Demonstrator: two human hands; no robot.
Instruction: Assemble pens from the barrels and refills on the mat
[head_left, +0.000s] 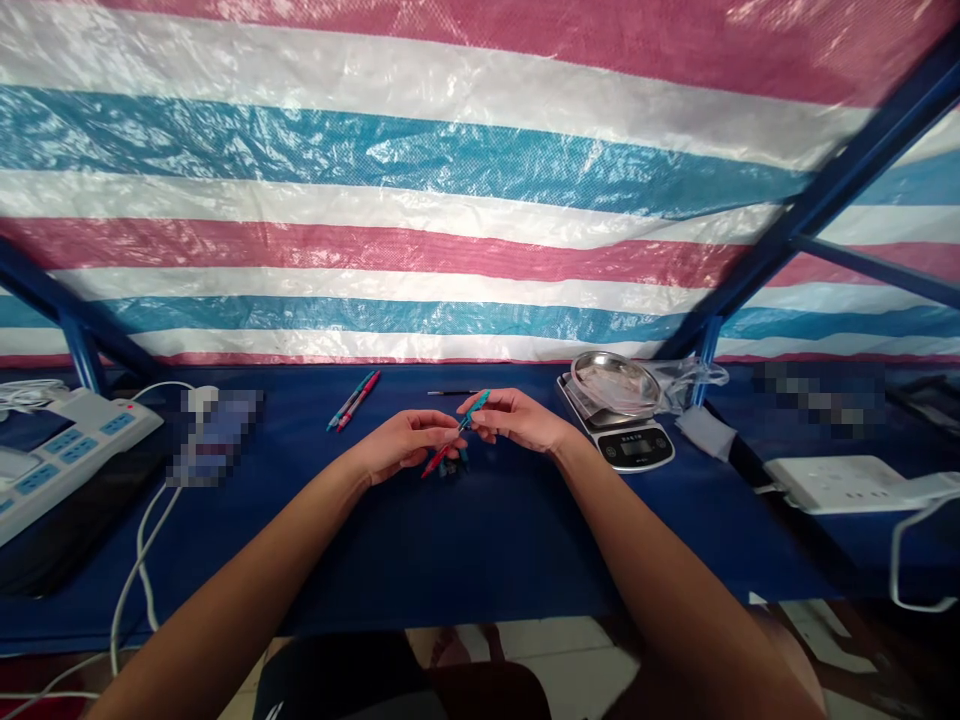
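My right hand [521, 420] pinches a teal pen [477, 405] at its upper part, holding it tilted above the table. The fingers of my left hand [409, 436] close at the pen's lower end, where fine detail is too small to make out. Just below the fingertips is a red pen piece [433, 462], partly covered by my left hand; whether it is held or lies on the table I cannot tell. Beside it are small dark pieces [452, 466]. A teal pen [349, 402] and a red pen [359, 402] lie side by side to the left.
A thin dark rod [451, 392] lies behind my hands. To the right stands a digital scale [636, 447] with a metal bowl [615, 382] and clear plastic bags [686, 378]. Power strips [67, 445] and white cables sit left; another white socket block [840, 484] is right.
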